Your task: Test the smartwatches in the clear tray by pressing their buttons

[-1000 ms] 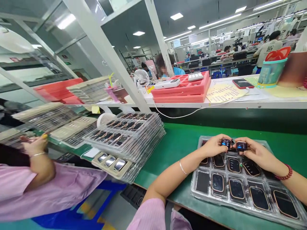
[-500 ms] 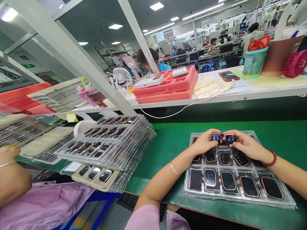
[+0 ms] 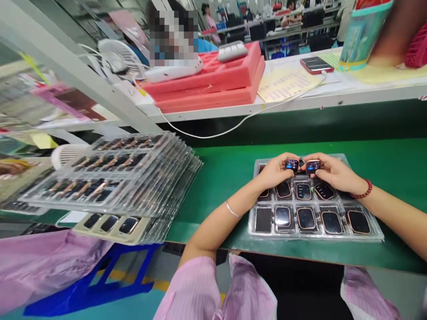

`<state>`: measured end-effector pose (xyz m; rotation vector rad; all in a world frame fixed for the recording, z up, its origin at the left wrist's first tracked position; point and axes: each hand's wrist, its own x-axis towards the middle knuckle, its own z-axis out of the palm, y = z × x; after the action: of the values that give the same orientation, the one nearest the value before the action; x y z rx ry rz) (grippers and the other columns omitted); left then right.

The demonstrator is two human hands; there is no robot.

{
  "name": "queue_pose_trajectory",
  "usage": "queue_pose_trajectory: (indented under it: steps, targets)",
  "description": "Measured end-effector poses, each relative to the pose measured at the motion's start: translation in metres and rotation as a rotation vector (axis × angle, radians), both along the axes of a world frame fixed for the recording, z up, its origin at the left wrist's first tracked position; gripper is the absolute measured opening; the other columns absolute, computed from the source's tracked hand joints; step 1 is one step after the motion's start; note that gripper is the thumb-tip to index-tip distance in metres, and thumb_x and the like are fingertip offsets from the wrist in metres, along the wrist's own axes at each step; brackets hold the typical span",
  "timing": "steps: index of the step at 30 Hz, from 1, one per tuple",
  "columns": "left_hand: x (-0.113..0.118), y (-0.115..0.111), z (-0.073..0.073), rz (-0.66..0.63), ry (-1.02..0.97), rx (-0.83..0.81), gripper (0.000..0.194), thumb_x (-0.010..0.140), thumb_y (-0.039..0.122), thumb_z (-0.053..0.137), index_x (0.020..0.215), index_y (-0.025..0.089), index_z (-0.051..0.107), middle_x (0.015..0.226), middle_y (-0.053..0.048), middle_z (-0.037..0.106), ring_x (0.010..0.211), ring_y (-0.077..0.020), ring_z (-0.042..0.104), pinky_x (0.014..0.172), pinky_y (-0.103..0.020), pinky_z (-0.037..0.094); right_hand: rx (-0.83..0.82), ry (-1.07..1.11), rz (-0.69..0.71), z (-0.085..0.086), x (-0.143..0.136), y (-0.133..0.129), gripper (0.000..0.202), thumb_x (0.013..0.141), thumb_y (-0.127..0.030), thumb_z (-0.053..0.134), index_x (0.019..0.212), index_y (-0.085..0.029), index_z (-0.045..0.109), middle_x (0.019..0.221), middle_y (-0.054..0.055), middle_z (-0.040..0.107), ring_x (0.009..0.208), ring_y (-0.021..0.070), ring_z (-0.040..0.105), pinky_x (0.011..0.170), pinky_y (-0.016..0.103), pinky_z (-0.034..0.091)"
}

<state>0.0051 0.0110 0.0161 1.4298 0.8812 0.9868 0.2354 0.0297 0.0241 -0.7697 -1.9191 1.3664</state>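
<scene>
Watch one point(image 3: 292, 166), screen lit: in the person's left hand point(image 3: 276, 170), thumb and fingers clamped on it. Watch two point(image 3: 313, 167), screen lit: in the right hand point(image 3: 337, 175), its fingers likewise clamped. Both held side by side over the far part of a clear tray point(image 3: 290, 235) of more watches point(image 3: 306, 218), on a green table point(image 3: 220, 178). To the left: one tall stack of trays point(image 3: 171, 186).

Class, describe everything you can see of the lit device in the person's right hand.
The lit device is a small rounded rectangle with a gold-toned, metallic-looking rim. Its dark, glossy screen shows a blue patch and other marks too small to read. It is held screen towards the camera by the right hand, above the far part of the clear tray, beside a second device in the left hand. Its back is hidden.
</scene>
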Motion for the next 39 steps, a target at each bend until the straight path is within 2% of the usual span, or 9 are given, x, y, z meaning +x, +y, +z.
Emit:
queue_pose_trajectory:
  steps: [4, 12, 17, 22, 26, 29, 34, 37, 39]
  targets:
    - [-0.001, 0.0008, -0.0008, 0.0, 0.023, 0.013, 0.05, 0.067, 0.01, 0.061, 0.116, 0.014, 0.057, 0.112, -0.008, 0.068, 0.092, -0.0156, 0.065, 0.087, -0.031, 0.051, -0.019, 0.002, 0.017, 0.0014, -0.0016, 0.0008, 0.045, 0.076, -0.016, 0.059, 0.121, -0.023, 0.063, 0.123, 0.008, 0.067, 0.106, 0.0253, 0.067, 0.091, 0.043, 0.06]
    - [0.0008, -0.0018, 0.0055, -0.008, 0.029, -0.014, 0.056, 0.07, 0.013, 0.067, 0.124, 0.015, 0.053, 0.108, -0.008, 0.069, 0.098, -0.0179, 0.067, 0.088, -0.031, 0.051, -0.031, -0.007, 0.014, 0.0002, -0.0006, 0.0008, 0.046, 0.078, -0.017, 0.062, 0.123, -0.025, 0.061, 0.127, 0.007, 0.066, 0.112, 0.0262, 0.066, 0.093, 0.043, 0.06]
    - [0.0, -0.0002, 0.0031, -0.016, 0.009, -0.031, 0.06, 0.07, 0.014, 0.069, 0.128, 0.017, 0.052, 0.104, -0.007, 0.07, 0.095, -0.0178, 0.068, 0.087, -0.031, 0.051, -0.017, -0.031, -0.002, -0.0007, -0.0005, 0.0014, 0.045, 0.08, -0.021, 0.064, 0.125, -0.023, 0.061, 0.123, 0.008, 0.068, 0.109, 0.0272, 0.067, 0.092, 0.045, 0.059]
    - [-0.0007, -0.0005, 0.0025, -0.024, 0.007, -0.027, 0.056, 0.072, 0.016, 0.07, 0.126, 0.016, 0.054, 0.104, -0.007, 0.07, 0.094, -0.017, 0.067, 0.09, -0.032, 0.051, -0.036, -0.012, -0.002, 0.0025, -0.002, 0.0003, 0.033, 0.084, -0.024, 0.062, 0.116, -0.022, 0.065, 0.125, 0.009, 0.067, 0.11, 0.0276, 0.066, 0.084, 0.042, 0.062]
    - [-0.0009, -0.0012, 0.0036, -0.018, 0.011, -0.023, 0.058, 0.072, 0.015, 0.07, 0.127, 0.016, 0.053, 0.107, -0.008, 0.069, 0.098, -0.0181, 0.068, 0.091, -0.032, 0.052, -0.021, -0.018, -0.007, 0.0032, -0.0013, -0.0004, 0.038, 0.081, -0.022, 0.063, 0.119, -0.023, 0.064, 0.123, 0.009, 0.068, 0.111, 0.0282, 0.066, 0.089, 0.044, 0.06]
    - [-0.0008, -0.0015, 0.0035, -0.019, 0.011, -0.031, 0.069, 0.07, 0.013, 0.07, 0.135, 0.017, 0.048, 0.107, -0.009, 0.07, 0.1, -0.0195, 0.068, 0.088, -0.032, 0.053, -0.009, -0.025, -0.006, 0.0026, -0.0008, -0.0006, 0.045, 0.079, -0.021, 0.065, 0.124, -0.023, 0.061, 0.124, 0.009, 0.068, 0.112, 0.028, 0.066, 0.094, 0.044, 0.058]
    - [-0.0006, -0.0011, 0.003, -0.003, -0.018, -0.054, 0.096, 0.071, 0.013, 0.072, 0.155, 0.023, 0.027, 0.104, -0.007, 0.07, 0.089, -0.0164, 0.068, 0.08, -0.029, 0.053, -0.025, -0.004, -0.014, 0.0031, -0.0009, -0.001, 0.043, 0.079, -0.024, 0.068, 0.121, -0.023, 0.063, 0.119, 0.008, 0.07, 0.104, 0.026, 0.069, 0.086, 0.04, 0.06]
    - [-0.0011, 0.0001, 0.003, 0.012, 0.015, -0.055, 0.065, 0.08, 0.023, 0.068, 0.142, 0.018, 0.048, 0.103, -0.009, 0.072, 0.077, -0.0141, 0.068, 0.069, -0.025, 0.051, -0.068, -0.04, -0.039, 0.0036, 0.0006, -0.0003, 0.027, 0.089, -0.035, 0.062, 0.112, -0.022, 0.067, 0.108, 0.008, 0.074, 0.084, 0.0218, 0.07, 0.072, 0.036, 0.06]
    - [-0.0016, 0.0005, 0.0033, 0.044, 0.048, -0.064, 0.042, 0.09, 0.037, 0.059, 0.126, 0.014, 0.061, 0.101, -0.011, 0.073, 0.071, -0.0137, 0.067, 0.059, -0.023, 0.045, -0.087, -0.052, -0.064, 0.0032, 0.0014, 0.0005, 0.029, 0.095, -0.042, 0.055, 0.11, -0.021, 0.069, 0.103, 0.008, 0.074, 0.074, 0.0195, 0.068, 0.064, 0.033, 0.057]
